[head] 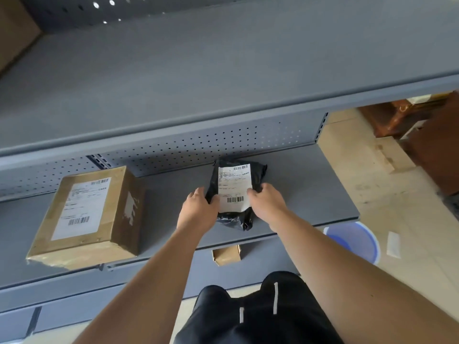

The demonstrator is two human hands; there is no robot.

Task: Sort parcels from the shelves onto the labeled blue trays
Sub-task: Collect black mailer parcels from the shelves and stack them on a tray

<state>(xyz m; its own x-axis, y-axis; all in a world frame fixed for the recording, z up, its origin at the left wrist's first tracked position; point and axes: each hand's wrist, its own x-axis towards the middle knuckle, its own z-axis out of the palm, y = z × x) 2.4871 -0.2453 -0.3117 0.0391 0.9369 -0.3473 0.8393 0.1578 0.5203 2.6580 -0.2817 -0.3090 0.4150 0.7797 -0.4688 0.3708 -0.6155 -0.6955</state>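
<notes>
A black plastic parcel bag [258, 173] with a white shipping label lies on the grey middle shelf [310, 184], right of centre. My left hand [197, 211] grips its left edge, thumb on the label side. On the opposite edge my right hand [267, 201] holds it, fingers curled round the bag. A brown cardboard box [114, 219] with a white label and barcode stands on the same shelf to the left, apart from both hands.
An upper grey shelf [223, 70] overhangs the work area. A small cardboard box [226, 255] sits on a lower shelf beneath the bag. On the tiled floor to the right stands a blue bucket [357, 240], with brown wooden furniture [422, 135] behind it.
</notes>
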